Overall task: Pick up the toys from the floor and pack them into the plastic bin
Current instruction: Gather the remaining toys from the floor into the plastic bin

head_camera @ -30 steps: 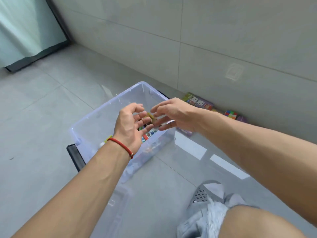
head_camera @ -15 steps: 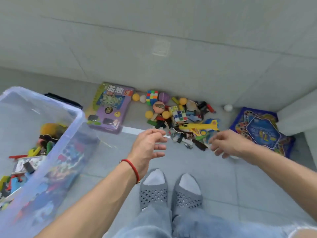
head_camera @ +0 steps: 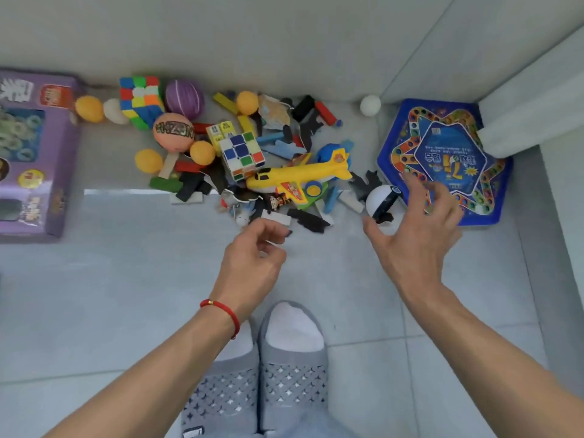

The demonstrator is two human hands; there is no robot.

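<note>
A heap of toys lies on the grey floor against the wall: a yellow toy plane (head_camera: 300, 177), two puzzle cubes (head_camera: 241, 154) (head_camera: 142, 101), an orange mini basketball (head_camera: 173, 131), a purple ball (head_camera: 184, 98), several orange balls and small blocks. My right hand (head_camera: 414, 229) hovers with fingers spread just over a white and black ball (head_camera: 382, 202). My left hand (head_camera: 252, 260), with a red wrist cord, hangs loosely curled and empty near small pieces at the heap's front edge. The plastic bin is out of view.
A purple boxed game (head_camera: 31, 153) lies at the left. A blue hexagonal game box (head_camera: 442, 156) lies at the right, beside a white ball (head_camera: 370, 105) and a white ledge (head_camera: 531, 99). My slippered feet (head_camera: 262, 371) stand on bare tiles below the heap.
My view swung from the bin, now out of frame, to the toy heap. Both hands left the bin and dropped toward the toys; my right hand spread open over the white and black ball.
</note>
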